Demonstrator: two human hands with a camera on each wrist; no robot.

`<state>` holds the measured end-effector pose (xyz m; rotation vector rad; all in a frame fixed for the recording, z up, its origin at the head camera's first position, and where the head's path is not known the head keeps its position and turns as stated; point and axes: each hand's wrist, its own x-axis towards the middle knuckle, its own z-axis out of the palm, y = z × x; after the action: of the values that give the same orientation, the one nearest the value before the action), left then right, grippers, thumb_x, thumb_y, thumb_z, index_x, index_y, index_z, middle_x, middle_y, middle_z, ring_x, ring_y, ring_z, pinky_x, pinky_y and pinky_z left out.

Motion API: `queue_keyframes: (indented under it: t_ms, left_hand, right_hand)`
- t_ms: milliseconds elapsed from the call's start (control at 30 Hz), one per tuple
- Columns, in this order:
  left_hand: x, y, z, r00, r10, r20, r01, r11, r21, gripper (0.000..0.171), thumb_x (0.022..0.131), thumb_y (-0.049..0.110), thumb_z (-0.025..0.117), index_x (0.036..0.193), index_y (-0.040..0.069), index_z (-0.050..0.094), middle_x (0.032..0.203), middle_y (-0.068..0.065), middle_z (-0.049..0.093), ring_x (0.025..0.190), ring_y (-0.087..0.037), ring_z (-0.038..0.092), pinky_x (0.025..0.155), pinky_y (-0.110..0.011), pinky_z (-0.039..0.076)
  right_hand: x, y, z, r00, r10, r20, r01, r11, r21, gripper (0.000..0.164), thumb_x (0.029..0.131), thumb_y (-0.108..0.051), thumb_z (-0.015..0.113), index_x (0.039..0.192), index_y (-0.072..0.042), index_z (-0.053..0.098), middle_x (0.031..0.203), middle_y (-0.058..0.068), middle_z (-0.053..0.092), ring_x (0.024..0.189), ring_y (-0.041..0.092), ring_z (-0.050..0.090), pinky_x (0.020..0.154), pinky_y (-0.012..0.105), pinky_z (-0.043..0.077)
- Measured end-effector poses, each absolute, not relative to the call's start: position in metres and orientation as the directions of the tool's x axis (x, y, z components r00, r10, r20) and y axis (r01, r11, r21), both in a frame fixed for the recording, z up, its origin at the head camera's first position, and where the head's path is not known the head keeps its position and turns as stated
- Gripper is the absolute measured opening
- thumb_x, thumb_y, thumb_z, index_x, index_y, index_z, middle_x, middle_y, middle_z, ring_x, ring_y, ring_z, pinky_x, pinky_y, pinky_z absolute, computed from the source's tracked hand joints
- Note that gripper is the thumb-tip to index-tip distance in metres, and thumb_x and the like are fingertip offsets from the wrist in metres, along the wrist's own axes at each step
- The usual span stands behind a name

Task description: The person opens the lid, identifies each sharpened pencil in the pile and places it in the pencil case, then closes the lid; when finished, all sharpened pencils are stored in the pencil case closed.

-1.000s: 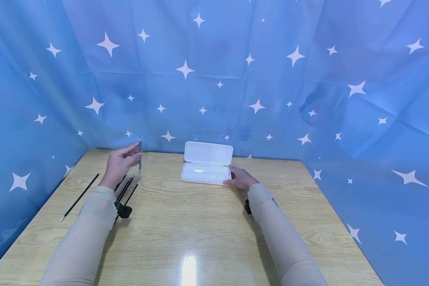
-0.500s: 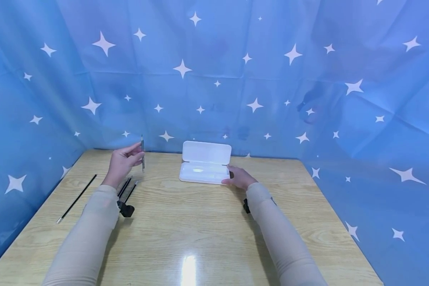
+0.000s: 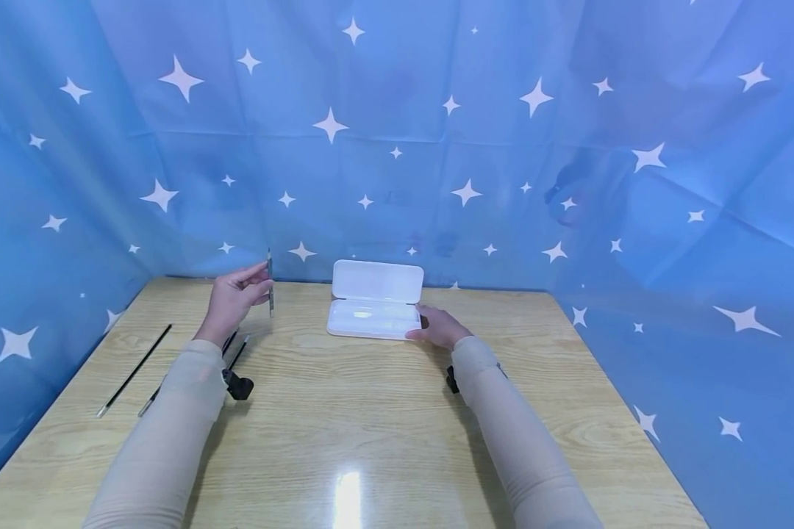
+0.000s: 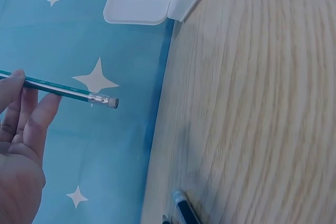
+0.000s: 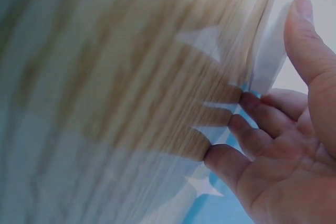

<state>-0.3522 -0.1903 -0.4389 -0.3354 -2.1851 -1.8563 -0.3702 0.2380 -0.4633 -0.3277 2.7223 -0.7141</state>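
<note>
My left hand [image 3: 234, 297] pinches a green pencil [image 3: 270, 283] between thumb and fingers, above the far left part of the table. It stands nearly upright in the head view; in the left wrist view its eraser end [image 4: 110, 101] sticks out past the fingers. A white pencil case [image 3: 377, 281] lies with its lid raised at the back middle, and no pencils show in it. My right hand [image 3: 443, 328] holds the case's right end, thumb at the front corner. The right wrist view shows that thumb [image 5: 307, 40] over the white case and the fingertips low beside it.
A dark pencil [image 3: 134, 371] lies at the table's left. Other dark pencils [image 3: 239, 353] lie partly hidden under my left forearm. A blue star-patterned curtain [image 3: 397, 147] hangs along the back and sides of the wooden table [image 3: 370, 411].
My left hand has moved a little to the right with the pencil, toward the case. The right hand stays at the case's end. The head view has shifted slightly.
</note>
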Motion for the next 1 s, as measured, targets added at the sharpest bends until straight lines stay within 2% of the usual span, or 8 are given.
queue_keyframes:
  t_ms: [200,367,500,800,1000]
  left_hand:
    - [-0.352,-0.182,-0.435,-0.952,0.02,0.307,0.307,0.103,0.946,0.048,0.099,0.011,0.067,0.144,0.002,0.054,0.109,-0.004,0.062,0.094,-0.005,0.064,0.083,-0.024,0.057]
    - [-0.34,-0.173,-0.42,-0.954,0.048,0.296,0.299,0.089,0.95,0.047,0.099,0.005,0.065,0.144,-0.003,0.052,0.11,-0.012,0.06,0.096,-0.01,0.064,0.087,-0.03,0.056]
    - [-0.338,-0.166,-0.414,-0.957,0.062,0.284,0.288,0.09,0.953,0.047,0.099,0.004,0.065,0.143,-0.003,0.053,0.111,-0.015,0.059,0.097,-0.013,0.064,0.088,-0.032,0.055]
    - [-0.364,-0.161,-0.435,-0.952,0.055,0.302,0.306,0.086,0.948,0.049,0.098,0.015,0.069,0.144,0.003,0.055,0.11,-0.006,0.061,0.096,-0.008,0.063,0.085,-0.024,0.056]
    - [-0.371,-0.152,-0.44,-0.936,0.04,0.349,0.351,0.086,0.932,0.046,0.096,0.011,0.071,0.139,-0.001,0.06,0.104,-0.003,0.062,0.091,-0.006,0.064,0.083,-0.024,0.057]
  right_hand:
    - [-0.37,0.236,-0.463,-0.926,-0.3,-0.231,-0.147,0.847,-0.512,0.087,0.097,-0.045,0.067,0.163,-0.012,0.02,0.167,0.012,0.02,0.154,0.032,0.018,0.123,0.049,0.021]
    - [-0.369,0.235,-0.463,-0.927,-0.296,-0.232,-0.141,0.846,-0.515,0.086,0.097,-0.044,0.066,0.163,-0.012,0.02,0.167,0.011,0.02,0.154,0.032,0.018,0.123,0.049,0.021]
    - [-0.369,0.237,-0.464,-0.927,-0.295,-0.233,-0.14,0.845,-0.516,0.086,0.097,-0.044,0.067,0.163,-0.013,0.02,0.168,0.011,0.02,0.154,0.031,0.018,0.123,0.048,0.021]
    - [-0.371,0.239,-0.464,-0.927,-0.297,-0.23,-0.148,0.851,-0.504,0.087,0.097,-0.045,0.067,0.163,-0.011,0.02,0.167,0.012,0.02,0.153,0.032,0.018,0.123,0.048,0.021]
    - [-0.371,0.238,-0.463,-0.926,-0.307,-0.22,-0.165,0.853,-0.496,0.088,0.097,-0.045,0.066,0.162,-0.01,0.019,0.167,0.013,0.018,0.154,0.032,0.017,0.123,0.046,0.019]
